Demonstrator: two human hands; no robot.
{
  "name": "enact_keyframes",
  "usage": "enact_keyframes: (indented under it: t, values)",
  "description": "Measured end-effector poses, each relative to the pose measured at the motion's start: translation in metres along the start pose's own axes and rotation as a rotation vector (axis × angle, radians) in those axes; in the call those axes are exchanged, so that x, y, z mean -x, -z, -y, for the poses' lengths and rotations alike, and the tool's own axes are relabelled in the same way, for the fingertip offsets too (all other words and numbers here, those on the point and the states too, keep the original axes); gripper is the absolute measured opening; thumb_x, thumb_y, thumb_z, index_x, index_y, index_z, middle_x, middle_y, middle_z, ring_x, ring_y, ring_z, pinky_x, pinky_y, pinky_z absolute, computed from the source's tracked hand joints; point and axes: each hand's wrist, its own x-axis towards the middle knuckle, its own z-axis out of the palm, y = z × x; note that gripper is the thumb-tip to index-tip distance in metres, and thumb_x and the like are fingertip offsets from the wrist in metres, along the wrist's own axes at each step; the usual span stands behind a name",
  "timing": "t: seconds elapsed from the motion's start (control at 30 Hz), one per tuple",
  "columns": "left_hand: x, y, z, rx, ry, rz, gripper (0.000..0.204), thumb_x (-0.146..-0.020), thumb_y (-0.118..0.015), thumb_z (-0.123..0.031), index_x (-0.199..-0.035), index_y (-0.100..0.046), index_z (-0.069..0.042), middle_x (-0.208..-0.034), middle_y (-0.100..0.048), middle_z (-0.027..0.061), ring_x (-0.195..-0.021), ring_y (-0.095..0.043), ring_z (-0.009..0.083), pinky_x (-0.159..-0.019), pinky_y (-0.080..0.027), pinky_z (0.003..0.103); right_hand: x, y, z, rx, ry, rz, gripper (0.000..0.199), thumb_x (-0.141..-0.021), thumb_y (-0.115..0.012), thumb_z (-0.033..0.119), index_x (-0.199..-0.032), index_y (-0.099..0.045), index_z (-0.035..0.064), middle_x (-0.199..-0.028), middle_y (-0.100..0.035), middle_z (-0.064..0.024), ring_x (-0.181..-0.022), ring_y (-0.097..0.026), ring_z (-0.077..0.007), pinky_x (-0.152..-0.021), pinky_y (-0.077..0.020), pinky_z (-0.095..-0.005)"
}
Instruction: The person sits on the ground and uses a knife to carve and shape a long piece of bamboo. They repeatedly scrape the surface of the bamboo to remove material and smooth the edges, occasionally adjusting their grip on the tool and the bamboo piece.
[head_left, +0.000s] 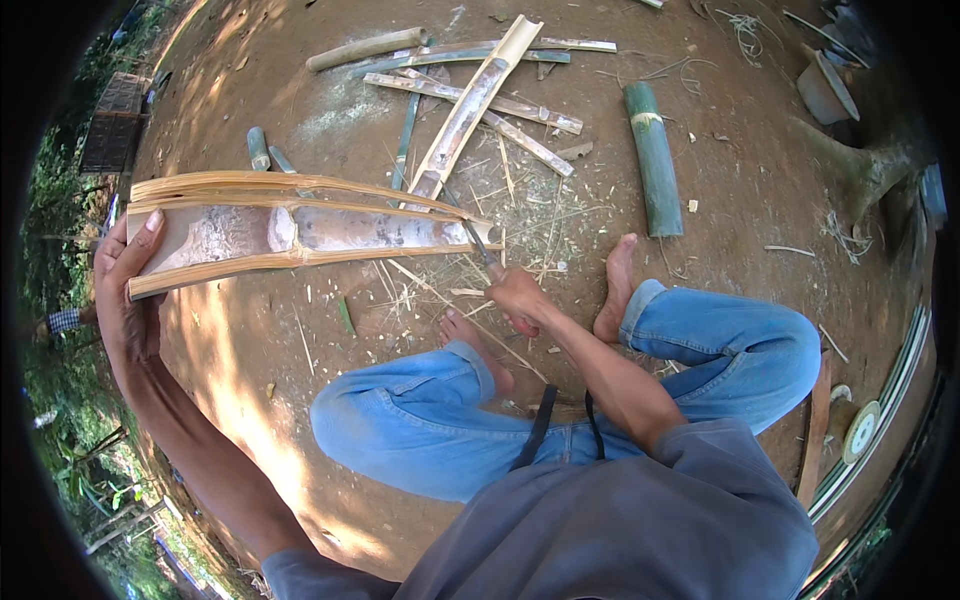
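Observation:
My left hand (pixel 130 285) is closed around the left end of a split bamboo piece (pixel 360 230), the thumb lying over its pale inner face. The piece is held up off the ground, hollow side toward me, with a node partway along. A thin strip (pixel 340 186) is partly split away along its far edge. In my right hand (pixel 518 297) is a knife (pixel 482 245), its narrow dark blade at the piece's right end, by the gap between strip and piece. Most of the handle is hidden in my fist.
Beyond lie a split bamboo trough (pixel 480 95), crossed bamboo strips (pixel 530 145) and a dry round pole (pixel 367 48). A green bamboo section (pixel 655 165) lies to the right, with a bucket (pixel 827 85) farther off. Shavings (pixel 520 220) litter the dirt near my bare feet (pixel 615 290).

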Motion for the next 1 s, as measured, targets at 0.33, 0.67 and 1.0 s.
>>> enact_keyframes:
  t: [0.33, 0.67, 1.0]
  values:
    - [-0.023, 0.017, 0.017, -0.006, 0.041, -0.025, 0.044, -0.088, -0.062, -0.024, -0.122, -0.058, 0.004, -0.096, -0.066, 0.0084, -0.080, -0.062, 0.0102, -0.071, -0.047, 0.023, -0.070, 0.000, -0.096, 0.333, 0.143, -0.280, 0.018, -0.086, -0.059, 0.014, -0.095, -0.061, -0.0017, -0.073, -0.064, -0.0198, -0.066, -0.066, -0.0262, -0.056, -0.0508, -0.0378]
    - [-0.044, 0.032, 0.056, 0.100, 0.044, -0.195, 0.033, -0.088, -0.064, -0.023, -0.114, -0.060, -0.003, -0.084, -0.061, -0.0029, -0.060, -0.051, -0.0005, -0.043, -0.034, 0.015, -0.038, 0.016, -0.036, 0.098, -0.057, -0.111, 0.025, -0.085, -0.058, 0.021, -0.080, -0.059, -0.0036, -0.057, -0.057, -0.0149, -0.047, -0.057, -0.0239, -0.044, -0.0442, -0.0399]
    - [-0.055, 0.034, 0.046, 0.030, 0.017, -0.072, 0.043, -0.088, -0.064, -0.025, -0.121, -0.059, 0.002, -0.081, -0.062, 0.0003, -0.056, -0.048, 0.0002, -0.042, -0.033, 0.014, -0.081, 0.026, -0.119, -0.030, -0.007, -0.226, 0.031, -0.088, -0.059, 0.022, -0.071, -0.055, -0.0029, -0.060, -0.057, -0.0131, -0.048, -0.055, -0.0213, -0.045, -0.0429, -0.0384]
